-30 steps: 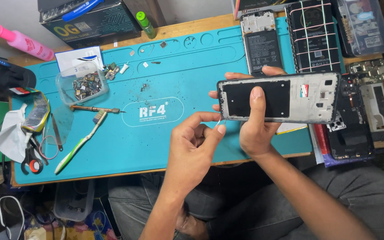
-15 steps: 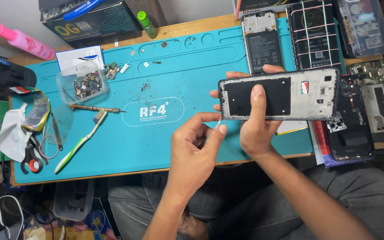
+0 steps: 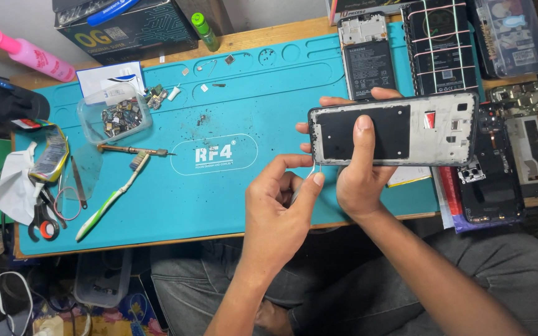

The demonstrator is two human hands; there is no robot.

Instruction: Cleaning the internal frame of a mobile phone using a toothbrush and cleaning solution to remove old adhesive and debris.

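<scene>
wooden workbench under a teal repair mat, pale wall behind, cluttered floor below.

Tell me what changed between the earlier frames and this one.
Very little. The right hand holds the opened phone frame as before, thumb across its dark panel; the frame has barely shifted. The left hand stays below its lower left edge, pinching a thin tool I cannot make out. The toothbrush, the parts tub and the teal mat are unchanged.
</scene>
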